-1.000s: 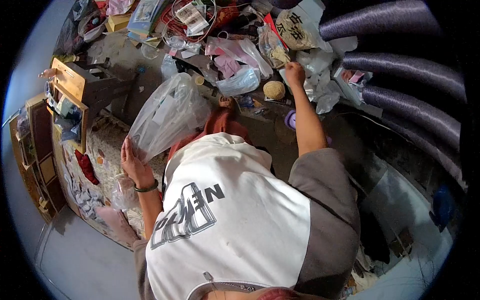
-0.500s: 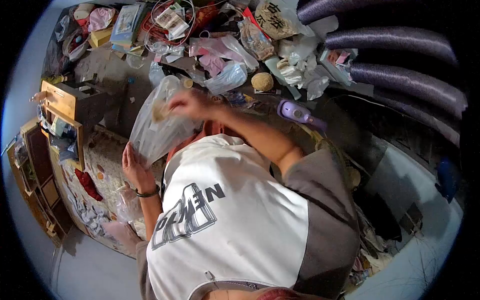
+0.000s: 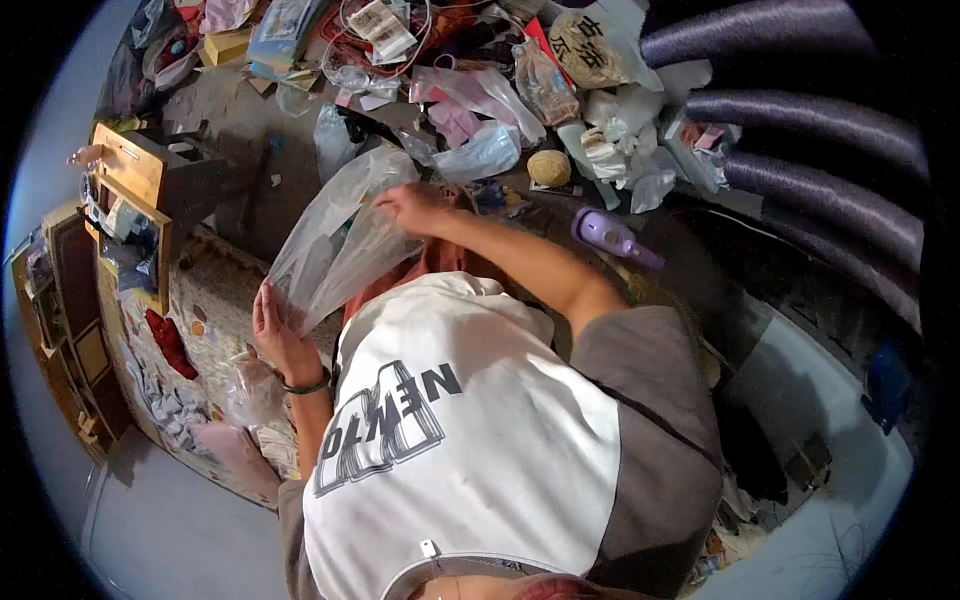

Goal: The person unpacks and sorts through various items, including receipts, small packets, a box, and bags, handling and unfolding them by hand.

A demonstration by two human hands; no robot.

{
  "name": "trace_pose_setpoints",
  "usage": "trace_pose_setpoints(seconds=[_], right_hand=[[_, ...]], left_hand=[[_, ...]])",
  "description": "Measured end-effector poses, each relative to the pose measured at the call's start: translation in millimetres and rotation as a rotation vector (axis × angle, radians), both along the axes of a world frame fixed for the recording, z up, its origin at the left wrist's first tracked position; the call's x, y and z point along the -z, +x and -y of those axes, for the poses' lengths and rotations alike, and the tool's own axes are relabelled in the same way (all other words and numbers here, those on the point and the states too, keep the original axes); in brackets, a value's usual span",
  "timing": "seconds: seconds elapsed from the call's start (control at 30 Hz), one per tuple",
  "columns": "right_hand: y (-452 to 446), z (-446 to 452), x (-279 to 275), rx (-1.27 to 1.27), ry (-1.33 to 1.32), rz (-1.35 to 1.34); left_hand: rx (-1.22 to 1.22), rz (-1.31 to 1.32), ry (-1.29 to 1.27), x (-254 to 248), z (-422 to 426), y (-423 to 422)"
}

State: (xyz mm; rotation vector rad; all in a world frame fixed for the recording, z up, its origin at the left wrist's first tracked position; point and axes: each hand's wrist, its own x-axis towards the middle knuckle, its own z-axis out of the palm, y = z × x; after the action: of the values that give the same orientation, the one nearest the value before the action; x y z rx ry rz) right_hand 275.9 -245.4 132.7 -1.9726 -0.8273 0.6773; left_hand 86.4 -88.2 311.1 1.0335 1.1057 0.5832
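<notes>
A large clear plastic bag hangs open in front of my shirt, on the left. My left hand grips its lower left edge, fingers pressed on the film. At the bag's upper right side is my right hand, fingers curled together on or beside the film; whether it pinches the plastic or something small is not clear. Beyond the hands lie a pale blue plastic bag, a round tan ball and a purple device.
Loose bags, papers and a coiled cable cover the far surface. A bag with printed characters stands at the back. Purple padded tubes arch in from the right. A wooden frame is at the left.
My right hand reached to the far clutter, then came back to the clear bag carrying a small tan thing, which no longer shows. My left hand has stayed on the bag.
</notes>
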Motion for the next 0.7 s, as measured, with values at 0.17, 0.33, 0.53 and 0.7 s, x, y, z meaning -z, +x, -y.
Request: trace_pose_setpoints(seconds=[0.17,0.33,0.53,0.7], right_hand=[[103.7,85.6,19.0,0.474,-0.267,0.335],[153.6,114.9,45.5,0.39,-0.696,0.423],[169.8,94.3,79.5,0.338,-0.846,0.702],[205.8,111.6,80.4,0.539,-0.494,0.63]], left_hand=[[0.004,-0.037,0.038,8.4,-1.4,3.4],[-0.03,-0.089,0.004,1.2,1.8,10.7],[-0.164,-0.155,0.062,3.6,1.3,14.6],[-0.057,-0.098,0.028,18.5,-16.2,-18.0]])
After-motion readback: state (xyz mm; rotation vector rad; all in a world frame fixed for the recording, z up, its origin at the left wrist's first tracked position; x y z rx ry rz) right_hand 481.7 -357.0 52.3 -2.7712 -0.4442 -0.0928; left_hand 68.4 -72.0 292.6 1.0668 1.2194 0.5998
